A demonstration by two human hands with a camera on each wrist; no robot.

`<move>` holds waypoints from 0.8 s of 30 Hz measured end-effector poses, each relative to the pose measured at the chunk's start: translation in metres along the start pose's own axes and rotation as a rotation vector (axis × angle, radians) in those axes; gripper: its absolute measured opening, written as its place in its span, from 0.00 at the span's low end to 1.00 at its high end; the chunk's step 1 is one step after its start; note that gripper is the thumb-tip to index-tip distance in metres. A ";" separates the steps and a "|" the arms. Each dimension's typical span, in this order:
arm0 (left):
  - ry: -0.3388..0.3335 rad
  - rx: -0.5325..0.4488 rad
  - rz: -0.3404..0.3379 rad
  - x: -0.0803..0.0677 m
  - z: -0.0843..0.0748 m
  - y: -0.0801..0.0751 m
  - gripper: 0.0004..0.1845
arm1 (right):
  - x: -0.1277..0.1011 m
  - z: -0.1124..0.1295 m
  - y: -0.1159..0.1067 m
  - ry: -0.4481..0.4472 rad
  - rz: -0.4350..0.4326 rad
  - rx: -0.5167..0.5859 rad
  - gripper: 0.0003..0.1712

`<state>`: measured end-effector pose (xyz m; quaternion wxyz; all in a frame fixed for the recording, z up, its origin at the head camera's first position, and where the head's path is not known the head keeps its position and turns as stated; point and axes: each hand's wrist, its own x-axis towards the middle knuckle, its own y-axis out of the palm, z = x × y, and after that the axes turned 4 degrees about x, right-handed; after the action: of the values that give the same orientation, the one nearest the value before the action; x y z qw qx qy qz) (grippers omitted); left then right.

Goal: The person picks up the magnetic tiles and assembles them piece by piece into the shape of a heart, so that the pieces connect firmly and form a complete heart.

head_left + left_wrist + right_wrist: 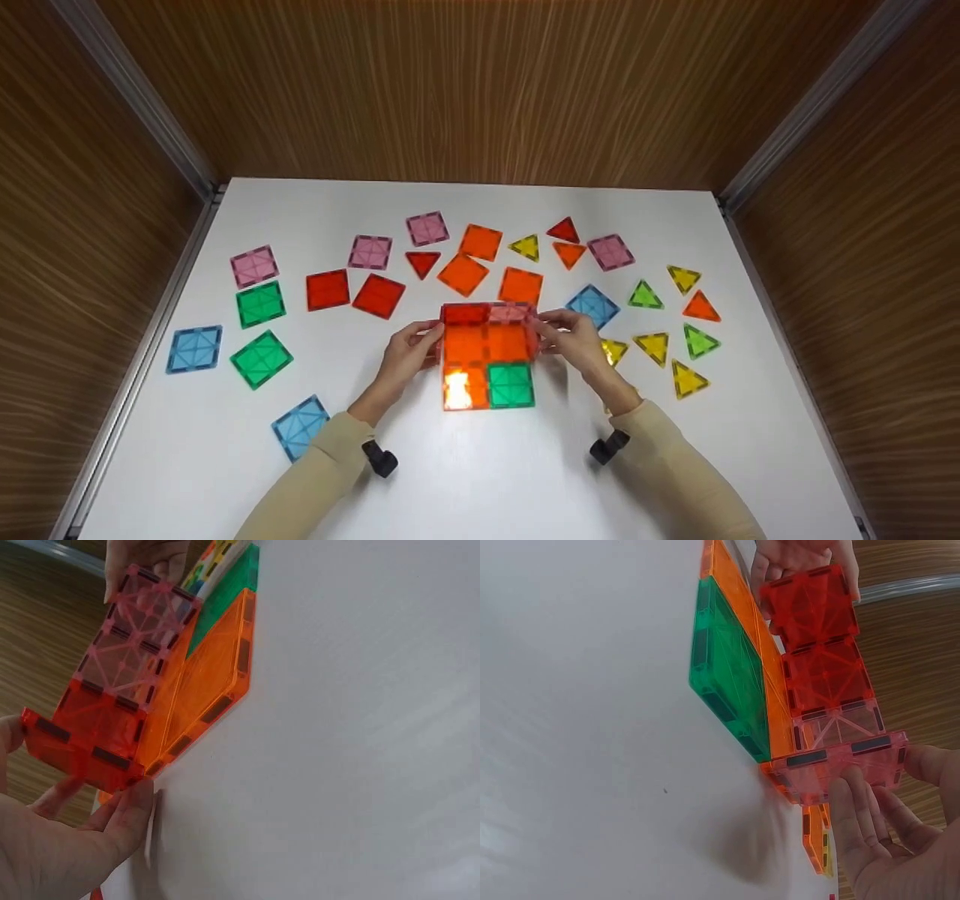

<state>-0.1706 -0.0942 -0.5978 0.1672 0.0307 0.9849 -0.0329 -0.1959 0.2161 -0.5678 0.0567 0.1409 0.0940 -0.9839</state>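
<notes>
Flat on the table lies a block of magnetic tiles, orange tiles (465,343) with a green tile (511,386) at its near right corner. Along its far edge stand a red wall tile (465,313) and a pink wall tile (510,313). My left hand (405,356) pinches a red magnetic tile (75,754) upright at the block's left side, thumb and fingers at its edges. On the right side, my right hand (574,341) holds a pink magnetic tile (810,774) upright, fingers against its outer face. Whether these side tiles touch the base all along is unclear.
Loose square tiles lie to the left, among them a blue tile (195,349) and a red tile (328,290). Behind the block are an orange tile (520,286) and others. Several triangles, such as a yellow triangle (652,348), lie rightward. Wooden panels (465,90) enclose the table.
</notes>
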 end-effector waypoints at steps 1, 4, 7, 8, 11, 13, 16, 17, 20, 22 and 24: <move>0.001 -0.013 -0.001 0.000 0.000 0.002 0.23 | 0.000 0.000 0.000 0.000 0.002 -0.001 0.22; 0.011 -0.036 0.000 0.001 0.000 0.005 0.22 | 0.001 -0.001 0.000 -0.004 0.003 0.005 0.22; 0.019 -0.028 0.001 0.001 -0.001 0.006 0.23 | 0.001 -0.002 0.000 -0.016 -0.003 0.006 0.22; 0.021 -0.021 0.000 0.000 -0.001 0.006 0.24 | 0.001 -0.002 0.000 -0.022 -0.005 0.008 0.22; 0.022 0.005 -0.003 0.000 -0.002 0.005 0.25 | 0.002 -0.003 0.000 -0.028 -0.009 0.008 0.23; 0.025 0.025 -0.006 0.000 -0.002 0.005 0.26 | 0.002 -0.003 0.001 -0.024 -0.008 0.009 0.22; 0.030 0.050 -0.018 -0.001 -0.001 0.005 0.26 | 0.002 -0.002 0.000 -0.017 -0.002 0.010 0.22; 0.033 0.056 -0.023 -0.001 -0.002 0.004 0.25 | 0.002 -0.002 0.000 -0.019 0.002 0.011 0.22; 0.045 0.082 -0.039 0.001 -0.002 0.003 0.24 | 0.001 -0.001 0.000 -0.020 0.005 0.017 0.22; 0.059 0.110 -0.048 0.002 -0.004 0.000 0.23 | 0.001 -0.001 0.000 -0.023 0.007 0.025 0.22; 0.075 0.142 -0.053 0.004 -0.007 -0.006 0.23 | 0.001 -0.001 -0.001 -0.022 0.009 0.026 0.22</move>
<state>-0.1770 -0.0997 -0.5920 0.1266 0.0175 0.9862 -0.1056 -0.1964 0.2168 -0.5688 0.0604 0.1312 0.0800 -0.9863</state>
